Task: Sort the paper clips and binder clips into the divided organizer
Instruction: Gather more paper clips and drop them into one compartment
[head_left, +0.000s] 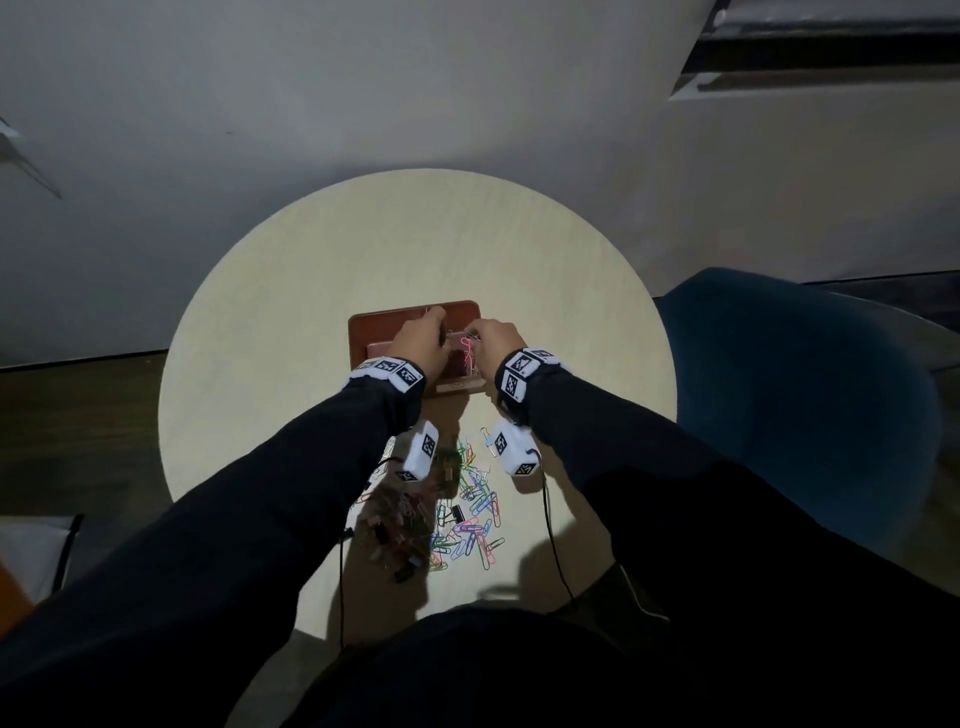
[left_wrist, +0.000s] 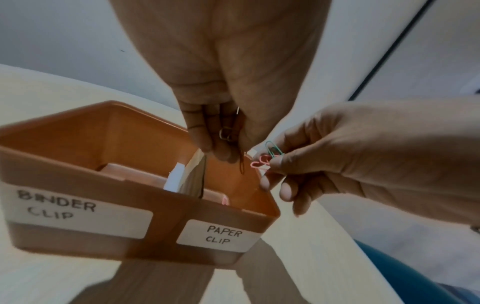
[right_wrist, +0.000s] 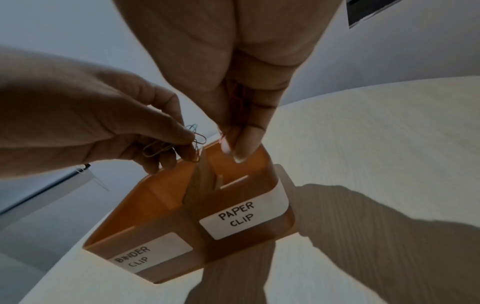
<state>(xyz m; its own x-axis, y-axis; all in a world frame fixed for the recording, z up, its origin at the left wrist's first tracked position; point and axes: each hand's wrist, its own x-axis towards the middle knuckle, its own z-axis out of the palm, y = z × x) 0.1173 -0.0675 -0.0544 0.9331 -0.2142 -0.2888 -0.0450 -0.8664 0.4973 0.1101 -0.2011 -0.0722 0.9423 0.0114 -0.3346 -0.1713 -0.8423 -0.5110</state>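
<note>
A brown divided organizer (head_left: 363, 332) stands mid-table, labelled BINDER CLIP on its left part (left_wrist: 57, 207) and PAPER CLIP on its right part (left_wrist: 223, 236). Both hands hover over it. My left hand (head_left: 426, 335) pinches several brownish paper clips (left_wrist: 226, 133) in its fingertips (left_wrist: 202, 142). My right hand (head_left: 491, 338) pinches a pink paper clip (left_wrist: 261, 162) over the paper-clip side, with a green clip (left_wrist: 272, 148) beside it between the two hands. Some pink clips (head_left: 467, 353) lie in that compartment. The binder-clip side is mostly hidden.
A mixed pile of coloured paper clips (head_left: 475, 519) and a black binder clip (head_left: 457, 513) lies near the round table's front edge, between my forearms. A blue chair (head_left: 805, 389) stands at the right. Bare tabletop (head_left: 311, 291) surrounds the organizer.
</note>
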